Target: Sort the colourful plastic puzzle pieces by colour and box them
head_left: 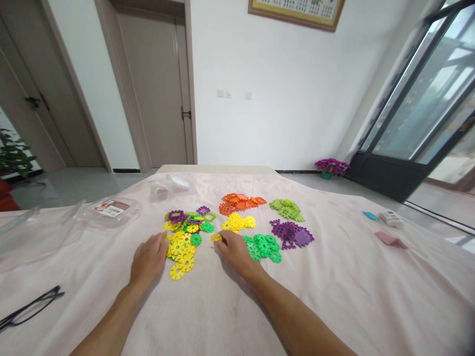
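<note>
Between the thumb and fingers of my right hand (233, 249) is a yellow notched disc (215, 238), just above the cloth. My left hand (149, 258) lies against the left side of a mixed pile, its fingers curled together; whatever they hold is hidden. Yellow slotted discs (182, 252) make up the near part of that pile, with purple pieces (177, 216) and green ones behind. Sorted heaps stand to the right: yellow discs (238, 222), green discs (264, 246), purple pieces (291, 233), orange pieces (239, 201) and light green pieces (287, 209).
A pale pink cloth (222, 316) covers the table. Clear plastic containers (172, 188) and a labelled lid (111, 210) sit on the left. Black glasses (31, 306) lie at the near left. At right are a pink cloth piece (391, 240), a blue item (371, 216) and a whitish block (391, 218).
</note>
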{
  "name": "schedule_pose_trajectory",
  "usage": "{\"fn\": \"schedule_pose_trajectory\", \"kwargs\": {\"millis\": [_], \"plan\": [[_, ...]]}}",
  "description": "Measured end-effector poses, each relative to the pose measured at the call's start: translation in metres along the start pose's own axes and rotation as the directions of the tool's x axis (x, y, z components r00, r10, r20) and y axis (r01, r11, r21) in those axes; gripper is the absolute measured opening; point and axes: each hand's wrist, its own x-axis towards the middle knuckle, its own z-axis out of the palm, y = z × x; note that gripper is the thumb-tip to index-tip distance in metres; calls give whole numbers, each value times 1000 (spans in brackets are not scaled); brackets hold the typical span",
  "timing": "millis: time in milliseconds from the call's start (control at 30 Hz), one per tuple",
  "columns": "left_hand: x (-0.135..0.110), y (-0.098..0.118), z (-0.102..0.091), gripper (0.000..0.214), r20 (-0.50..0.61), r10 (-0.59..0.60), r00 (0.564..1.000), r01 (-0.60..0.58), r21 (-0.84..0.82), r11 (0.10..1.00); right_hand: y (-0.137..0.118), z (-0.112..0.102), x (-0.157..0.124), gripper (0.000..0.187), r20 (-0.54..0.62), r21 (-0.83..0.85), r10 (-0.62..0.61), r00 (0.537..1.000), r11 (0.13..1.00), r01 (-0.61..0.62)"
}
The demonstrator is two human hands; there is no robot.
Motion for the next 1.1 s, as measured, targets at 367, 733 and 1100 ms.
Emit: {"fn": "schedule_pose_trajectory", "kwargs": {"millis": [367, 733, 1100], "plan": [[-3, 11, -4, 54, 29, 1, 1000, 6, -268, 963, 12, -13, 1, 21, -174, -103, -173, 969, 982, 157], [3, 1, 7, 47, -32, 26, 999, -34, -287, 957, -41, 36, -17, 41, 117, -109, -353, 928, 925, 365], [3, -1, 9, 41, 7, 60, 998, -57, -251, 966, -30, 45, -2, 25, 115, 80, -200, 973, 978, 191]]}}
